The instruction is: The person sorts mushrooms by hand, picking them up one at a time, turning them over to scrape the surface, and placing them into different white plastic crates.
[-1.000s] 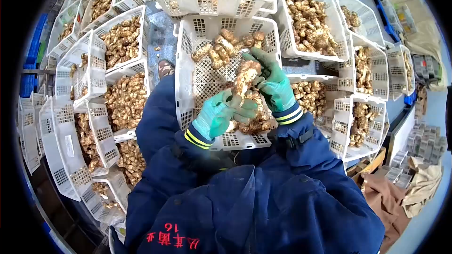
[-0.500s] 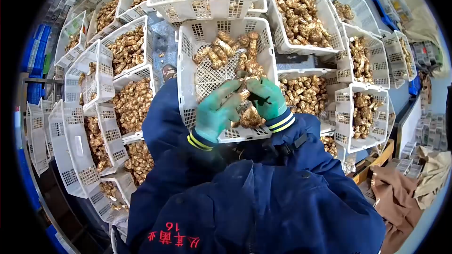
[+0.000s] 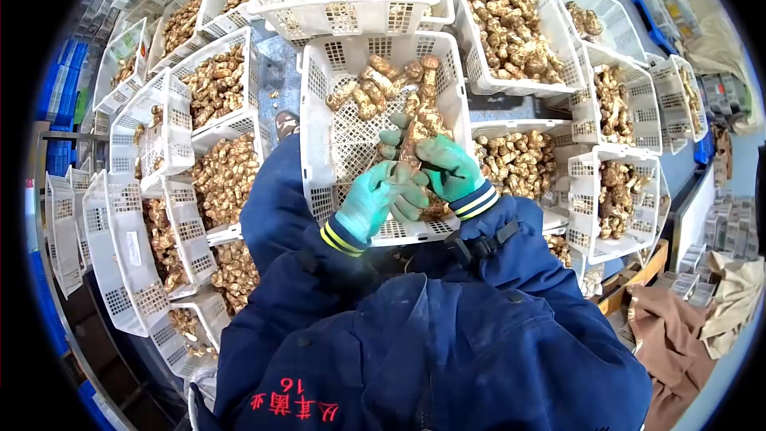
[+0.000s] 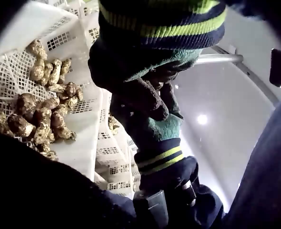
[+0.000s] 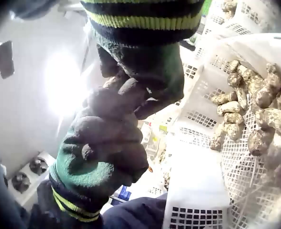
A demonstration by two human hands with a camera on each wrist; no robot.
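Both hands wear green gloves and meet over the near part of a white plastic crate [image 3: 316, 124]. Between them is a long, brown-and-white matsutake mushroom [image 3: 411, 148]. My right hand [image 3: 451, 166] grips it from the right, gloved fingertips showing along its far left side. At the near end my left hand [image 3: 371, 198] pinches it with bent fingers. The gloves hide most of this mushroom in both wrist views, where only a pale bit shows between the fingers. Other loose mushrooms [image 3: 371, 89] lie in the crate, some at its middle, some along the right side.
White crates of mushrooms stand around: a raised one [image 3: 351, 12] just ahead, a full one [image 3: 519, 40] ahead right, another [image 3: 219, 164] by the left leg. At the right lie a brown cloth [image 3: 670, 343] and small clear boxes [image 3: 718, 239].
A second ago the mushroom was held up over the crate's right half. Both hands have since come nearer the body, and the mushroom, largely covered half a second ago, shows again.
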